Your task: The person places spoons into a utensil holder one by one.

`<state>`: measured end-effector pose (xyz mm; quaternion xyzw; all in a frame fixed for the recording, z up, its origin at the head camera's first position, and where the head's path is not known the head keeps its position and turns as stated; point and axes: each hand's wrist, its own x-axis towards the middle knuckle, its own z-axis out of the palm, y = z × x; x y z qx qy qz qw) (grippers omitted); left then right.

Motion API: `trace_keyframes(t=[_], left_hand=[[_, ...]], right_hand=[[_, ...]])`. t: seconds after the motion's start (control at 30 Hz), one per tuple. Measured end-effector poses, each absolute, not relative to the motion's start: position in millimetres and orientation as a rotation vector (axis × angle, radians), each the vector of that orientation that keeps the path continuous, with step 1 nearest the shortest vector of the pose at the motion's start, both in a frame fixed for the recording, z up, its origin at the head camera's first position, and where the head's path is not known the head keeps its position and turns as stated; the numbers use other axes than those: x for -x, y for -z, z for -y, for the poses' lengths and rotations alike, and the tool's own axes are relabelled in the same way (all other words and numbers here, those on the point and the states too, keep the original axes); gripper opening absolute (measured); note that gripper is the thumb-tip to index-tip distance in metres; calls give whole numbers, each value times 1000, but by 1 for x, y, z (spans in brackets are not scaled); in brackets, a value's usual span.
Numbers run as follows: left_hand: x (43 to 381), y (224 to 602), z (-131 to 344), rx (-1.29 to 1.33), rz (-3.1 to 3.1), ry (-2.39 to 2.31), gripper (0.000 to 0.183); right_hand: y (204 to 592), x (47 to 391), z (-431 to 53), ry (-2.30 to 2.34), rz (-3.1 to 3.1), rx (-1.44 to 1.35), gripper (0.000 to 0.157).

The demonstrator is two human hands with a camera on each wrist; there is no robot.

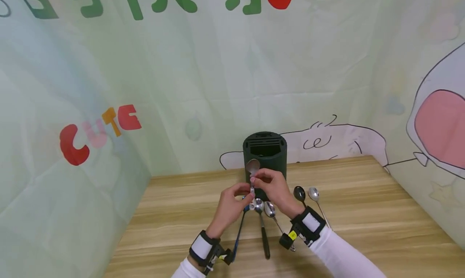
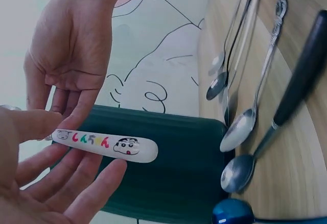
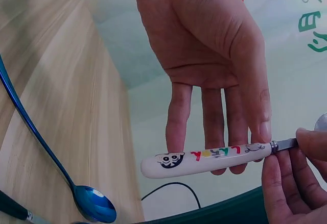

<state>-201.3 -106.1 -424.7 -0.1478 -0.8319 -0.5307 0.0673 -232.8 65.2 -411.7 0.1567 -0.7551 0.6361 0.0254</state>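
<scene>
Both hands hold a spoon with a white, cartoon-printed handle (image 2: pixel 104 145), its metal bowl (image 1: pixel 253 165) pointing up. My left hand (image 1: pixel 229 205) pinches the handle between thumb and fingers. Higher up, the right hand (image 1: pixel 275 189) pinches the metal neck just above the handle; its fingertips hide part of it in the right wrist view. Right behind the spoon stands a dark green utensil holder (image 1: pixel 279 165) with a slotted top and an opening in front.
Several spoons lie on the wooden table (image 1: pixel 174 217): a blue spoon (image 3: pixel 94 203), a black-handled spoon (image 1: pixel 265 237), a silver spoon with ornate handle (image 2: pixel 265 71), a black spoon (image 1: pixel 299 193) and another silver spoon (image 1: pixel 314 194). A printed cloth backdrop (image 1: pixel 203 88) surrounds the table.
</scene>
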Motion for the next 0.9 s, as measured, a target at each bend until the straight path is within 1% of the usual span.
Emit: trace_keyframes(t=[0.03,0.33,0.5,0.77,0.9], left_hand=[[206,430,105,453,2503,1597,25],[215,424,89,492,2468,1562,19],[221,419,82,505,2437,1526,17],[231,399,71,560,2389,1555,19],[238,384,66,626,2351,1554,21]], right_hand=[[411,233,-67,-1968,2333,-483,16],[400,234,-82,-1973,2342,-425,19],[392,235,-89,-1961,2308,-439,17],[370,240,-100,-1938,2248,-481,23],[354,243,-105,-1893,2223,-504,21]])
